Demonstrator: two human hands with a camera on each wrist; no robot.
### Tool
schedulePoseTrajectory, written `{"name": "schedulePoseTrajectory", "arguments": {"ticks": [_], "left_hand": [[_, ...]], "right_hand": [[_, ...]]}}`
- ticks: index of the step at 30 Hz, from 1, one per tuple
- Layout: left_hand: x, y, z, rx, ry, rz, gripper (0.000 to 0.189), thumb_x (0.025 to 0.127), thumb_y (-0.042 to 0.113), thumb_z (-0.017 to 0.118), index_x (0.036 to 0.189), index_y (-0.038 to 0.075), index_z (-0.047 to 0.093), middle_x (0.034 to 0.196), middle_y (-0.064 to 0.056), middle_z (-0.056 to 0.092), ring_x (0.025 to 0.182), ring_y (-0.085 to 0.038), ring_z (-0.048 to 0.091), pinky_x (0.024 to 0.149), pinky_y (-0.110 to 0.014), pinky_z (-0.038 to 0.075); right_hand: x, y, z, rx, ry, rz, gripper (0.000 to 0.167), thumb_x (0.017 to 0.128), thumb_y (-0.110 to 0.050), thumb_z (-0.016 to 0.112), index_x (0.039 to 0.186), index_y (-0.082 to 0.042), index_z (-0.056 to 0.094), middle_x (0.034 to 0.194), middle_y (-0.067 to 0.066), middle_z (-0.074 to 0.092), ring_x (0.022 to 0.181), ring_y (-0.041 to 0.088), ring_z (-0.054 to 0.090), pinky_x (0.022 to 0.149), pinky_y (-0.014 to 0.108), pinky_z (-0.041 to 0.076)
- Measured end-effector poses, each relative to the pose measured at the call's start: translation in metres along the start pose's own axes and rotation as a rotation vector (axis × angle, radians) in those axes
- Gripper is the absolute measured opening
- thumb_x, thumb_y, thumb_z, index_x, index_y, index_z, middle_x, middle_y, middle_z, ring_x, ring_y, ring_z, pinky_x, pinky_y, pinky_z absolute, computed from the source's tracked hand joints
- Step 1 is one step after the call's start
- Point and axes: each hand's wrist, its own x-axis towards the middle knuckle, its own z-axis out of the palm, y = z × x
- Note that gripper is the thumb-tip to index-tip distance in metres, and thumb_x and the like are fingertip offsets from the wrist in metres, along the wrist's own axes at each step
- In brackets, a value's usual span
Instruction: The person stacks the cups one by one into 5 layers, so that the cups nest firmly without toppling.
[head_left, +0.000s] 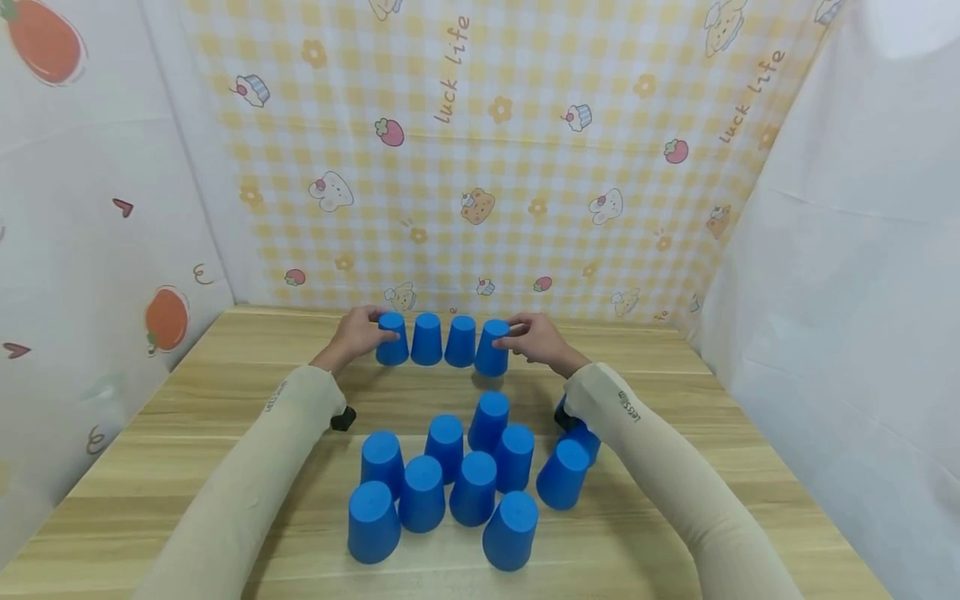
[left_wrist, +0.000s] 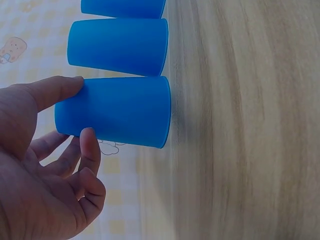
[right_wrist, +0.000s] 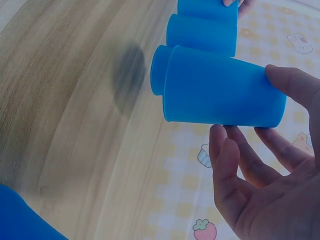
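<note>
Wood-grain table (head_left: 225, 375), two pinched blue cups (head_left: 492, 355), inverted, smooth, tapered

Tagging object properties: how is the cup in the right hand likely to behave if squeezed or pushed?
The cup is probably light: the right hand pinches its narrow end. It seems stiff, showing no dent there. Tapered, it may roll in a curve if tipped.

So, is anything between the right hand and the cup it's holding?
Nothing visible: the right hand pinches the cup directly. The next cup is on its far side, away from that hand.
</note>
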Motion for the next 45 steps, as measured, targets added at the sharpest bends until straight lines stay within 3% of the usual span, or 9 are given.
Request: {"name": "schedulePoseTrajectory", "arguments": {"ticks": [8,15,26,36,45], "left_hand": [[0.002,-0.001,0.001,0.013,0.001,0.011,0.044,0.093,0.014,0.068,0.132,-0.003,0.055,0.137,-0.027,0.053,0.127,-0.046,0.049,0.102,-0.06,0.042],[0.002,-0.002,0.002,0.009,0.004,0.006,0.044,0.094,0.016,0.067,0.132,-0.003,0.054,0.138,-0.028,0.052,0.128,-0.047,0.048,0.103,-0.061,0.041],[0.002,-0.004,0.003,0.015,0.001,-0.01,0.05,0.094,0.019,0.067,0.136,-0.004,0.051,0.141,-0.028,0.049,0.13,-0.047,0.046,0.104,-0.061,0.04],[-0.001,-0.007,0.001,0.009,0.008,0.0,0.053,0.094,0.017,0.068,0.14,-0.002,0.048,0.144,-0.025,0.047,0.133,-0.045,0.043,0.106,-0.059,0.038],[-0.008,-0.011,-0.004,0.061,0.025,-0.026,0.066,0.092,0.024,0.07,0.146,-0.002,0.042,0.15,-0.024,0.041,0.139,-0.046,0.034,0.109,-0.06,0.033]], "right_hand": [[0.003,-0.001,-0.002,0.007,0.01,0.019,0.047,0.089,-0.029,0.076,0.128,-0.007,0.061,0.121,0.017,0.067,0.102,0.035,0.066,0.063,0.029,0.054],[0.006,0.0,-0.004,-0.001,0.015,0.005,0.047,0.089,-0.029,0.075,0.128,-0.005,0.061,0.12,0.017,0.067,0.095,0.03,0.067,0.062,0.029,0.055],[0.012,0.003,-0.007,-0.014,0.023,0.024,0.05,0.09,-0.03,0.074,0.13,-0.006,0.059,0.122,0.017,0.067,0.095,0.029,0.067,0.08,0.049,0.057],[0.016,0.002,-0.005,0.005,0.037,0.046,0.05,0.09,-0.029,0.074,0.131,-0.005,0.059,0.124,0.019,0.066,0.107,0.038,0.064,0.083,0.051,0.057],[0.018,0.0,-0.004,-0.023,0.045,0.061,0.05,0.089,-0.026,0.075,0.13,-0.002,0.058,0.125,0.02,0.065,0.107,0.035,0.065,0.078,0.047,0.058]]}}
